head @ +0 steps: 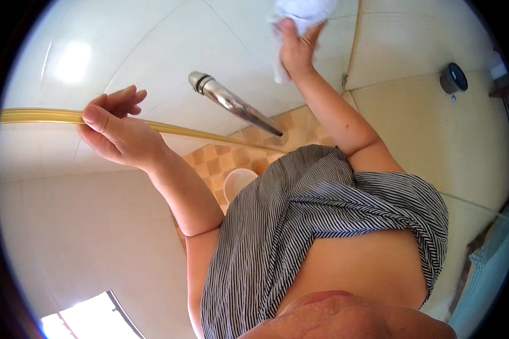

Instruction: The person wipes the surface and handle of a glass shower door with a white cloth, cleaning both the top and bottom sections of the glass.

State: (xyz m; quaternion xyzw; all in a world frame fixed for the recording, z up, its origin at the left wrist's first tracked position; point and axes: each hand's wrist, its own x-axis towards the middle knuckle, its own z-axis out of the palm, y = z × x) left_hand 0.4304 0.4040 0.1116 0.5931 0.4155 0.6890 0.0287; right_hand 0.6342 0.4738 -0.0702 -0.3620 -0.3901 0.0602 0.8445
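Observation:
My left hand (121, 131) rests against a gold-coloured trim strip (186, 131) at the left, its fingers apart and partly bent. The strip runs along the corner of the pale tiled wall (161, 55). High in the picture, my right hand (299, 53) holds a white cloth (305, 12) against or close to that wall; whether it touches cannot be told. Between my two hands, a shiny metal pipe (237, 104) with a rounded end stands out near the wall.
A pale round basin (239, 182) stands on the checked floor tiles (214, 161). A dark round container (453, 79) is at the right wall. A bright window (91, 318) lies at lower left, and a bluish ridged item (479, 279) at lower right.

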